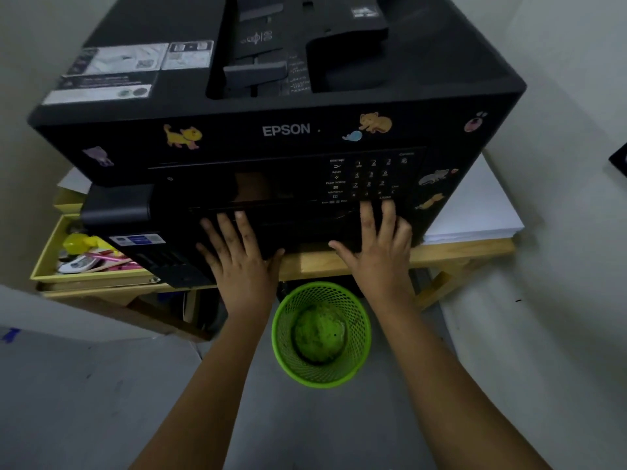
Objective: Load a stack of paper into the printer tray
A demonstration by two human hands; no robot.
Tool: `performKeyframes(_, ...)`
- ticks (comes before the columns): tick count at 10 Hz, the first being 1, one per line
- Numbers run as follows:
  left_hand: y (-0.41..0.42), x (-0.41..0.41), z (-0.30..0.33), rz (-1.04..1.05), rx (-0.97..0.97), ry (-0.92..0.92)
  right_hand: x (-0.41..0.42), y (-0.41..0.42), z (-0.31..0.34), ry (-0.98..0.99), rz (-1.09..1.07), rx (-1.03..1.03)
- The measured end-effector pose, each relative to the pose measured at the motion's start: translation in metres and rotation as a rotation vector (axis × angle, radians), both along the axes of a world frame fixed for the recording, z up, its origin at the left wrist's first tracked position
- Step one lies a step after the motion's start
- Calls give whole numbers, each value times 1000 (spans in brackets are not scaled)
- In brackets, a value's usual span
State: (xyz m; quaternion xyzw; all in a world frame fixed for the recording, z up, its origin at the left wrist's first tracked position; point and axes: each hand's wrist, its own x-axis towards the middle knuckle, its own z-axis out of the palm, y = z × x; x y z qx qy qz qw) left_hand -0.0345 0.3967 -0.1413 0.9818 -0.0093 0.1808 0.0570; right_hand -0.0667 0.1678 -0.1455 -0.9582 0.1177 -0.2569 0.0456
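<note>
A large black Epson printer (278, 106) with animal stickers stands on a wooden table (451, 254). Its front tray (298, 228) sits flush under the control panel. My left hand (237, 252) lies flat, fingers spread, on the left part of the tray front. Pressed flat against the right part, just below the keypad, is my right hand (376, 245). Neither hand holds anything. A stack of white paper (471, 212) lies on the table to the right of the printer, partly hidden behind it.
A green mesh wastebasket (320, 334) stands on the grey floor below the table edge, between my forearms. A yellow tray (47, 256) with pens and small items sits at the left of the printer. Pale walls close in on both sides.
</note>
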Motion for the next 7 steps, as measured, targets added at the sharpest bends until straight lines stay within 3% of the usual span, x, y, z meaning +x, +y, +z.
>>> performKeyframes(3,20,-23,17,-121,-9,70,-41,28,8,58,122,220)
performKeyframes(7,41,-51,59,-208,69,254,-70,25,53,341,135,108)
